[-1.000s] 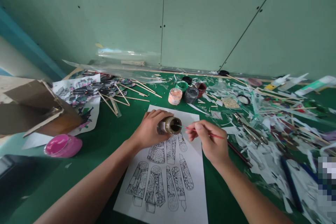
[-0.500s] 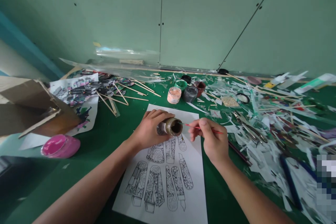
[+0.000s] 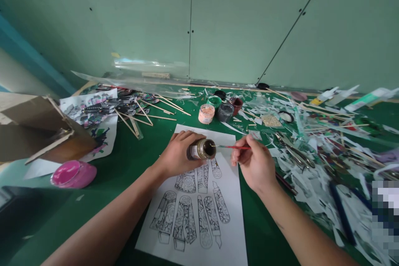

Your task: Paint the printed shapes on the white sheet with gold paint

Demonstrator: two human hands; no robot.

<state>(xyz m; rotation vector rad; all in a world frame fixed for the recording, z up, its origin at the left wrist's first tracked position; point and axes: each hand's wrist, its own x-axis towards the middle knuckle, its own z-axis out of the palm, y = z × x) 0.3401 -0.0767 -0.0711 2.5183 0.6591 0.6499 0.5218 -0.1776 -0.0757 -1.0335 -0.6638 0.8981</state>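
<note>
Green table [image 3: 140, 162], unreadable jar [image 3: 202, 149] label

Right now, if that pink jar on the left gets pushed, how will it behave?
The pink jar lies tilted on its side on the green mat, so it would probably roll. It looks like light plastic, likely sliding easily. Its lid seems on, so spilling looks unlikely.

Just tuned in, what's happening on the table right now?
A person is working over a white sheet of line drawings on a cluttered green table. The left hand holds a small open paint jar tipped on its side. The right hand holds a thin red brush with its tip at the jar's mouth. Four more paint pots stand behind the sheet, and paper scraps cover the table's right side.
</note>
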